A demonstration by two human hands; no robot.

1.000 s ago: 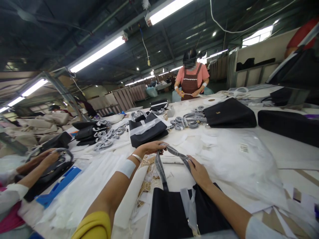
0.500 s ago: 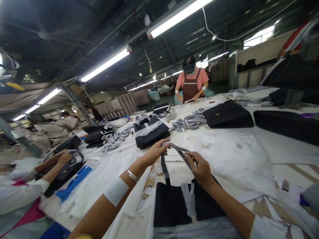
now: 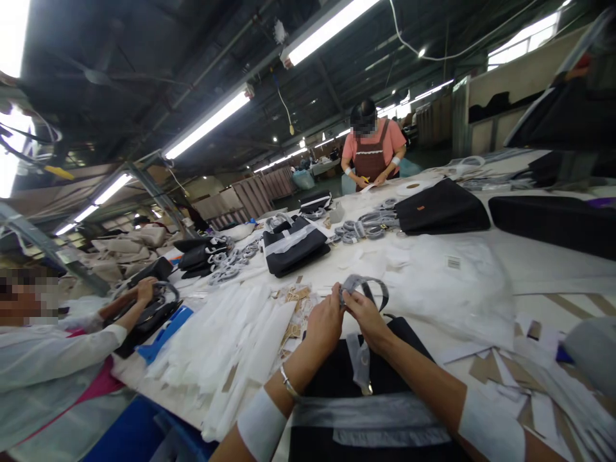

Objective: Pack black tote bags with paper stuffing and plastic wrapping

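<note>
Together, the left hand (image 3: 327, 319) and the right hand (image 3: 369, 321) are held close, and a wrapped handle (image 3: 360, 280) is pinched in the fingers of both. The fingers are kept narrow around it. The handle is bent into a round loop and covered in thin, shiny, see-through wrap. It is seen just above a black bag (image 3: 327, 378), which is set below the hands at the near side of the white surface (image 3: 536, 256). The bag is smooth and flat. A wide band of cloudy wrap (image 3: 385, 417) is laid across its front, and a soft, pale strip (image 3: 357, 359) is hung down its middle.

To the left, long, soft white sheets (image 3: 212, 327) are heaped. Beside them, little brown tags (image 3: 297, 301) are tangled with thin strings. To the right, crinkly clear plastic (image 3: 447, 301) is spread in a puffy pile. Nearer, flat, stiff brown and white pieces (image 3: 481, 371) are scattered. Farther off, another black bag (image 3: 296, 251) is wrapped with a pale band, near curly grey coils (image 3: 359, 231).
</note>
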